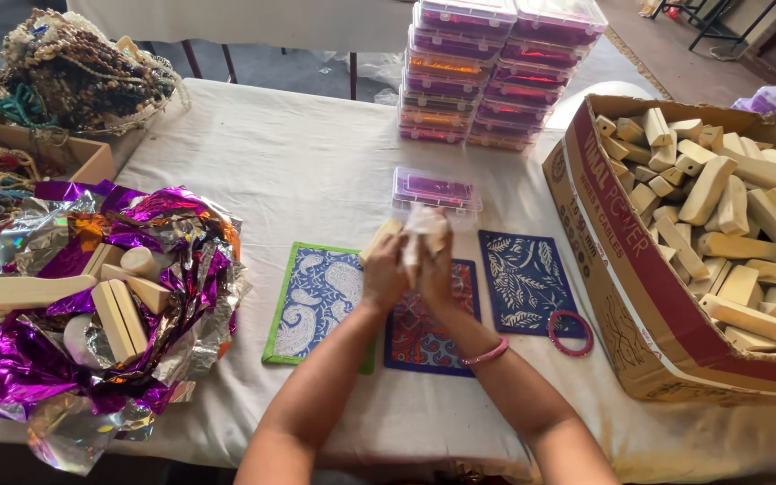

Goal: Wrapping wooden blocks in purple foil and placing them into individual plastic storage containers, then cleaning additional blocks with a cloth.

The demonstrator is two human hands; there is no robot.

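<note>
Cream cloth covers the long table (316, 162), and everything lies spread across it. At the far left a tangled heap of bead strings (74, 72) sits above a small open cardboard box (92, 162) that holds more cords. Below them spreads a crumpled sheet of purple and silver foil (172, 269) with several pale wooden blocks (119, 314) lying on it.

Toward the middle lies a green-edged blue card with white paisley shapes (316, 301), flat on the cloth. Just right of it the left hand (383, 274) and the right hand (435, 269) meet above a dark blue and red patterned card (415, 341). Both hands are closed together around a thin clear plastic wrapper (424, 229) with a pale wooden piece (379, 241) showing at the left hand's upper edge; how each hand's fingers grip cannot be made out. A pink bangle (487, 354) circles the right wrist.

Just behind the hands rests a single clear plastic case with pink contents (437, 190), and further back stand two stacks of like cases (496, 72). Right of the hands lies a dark blue card with white leaf patterns (524, 280), and a red ring (570, 333) touches its lower right corner. At the far right, a large brown cardboard carton (639, 296) holds many pale wooden blocks (729, 216).
</note>
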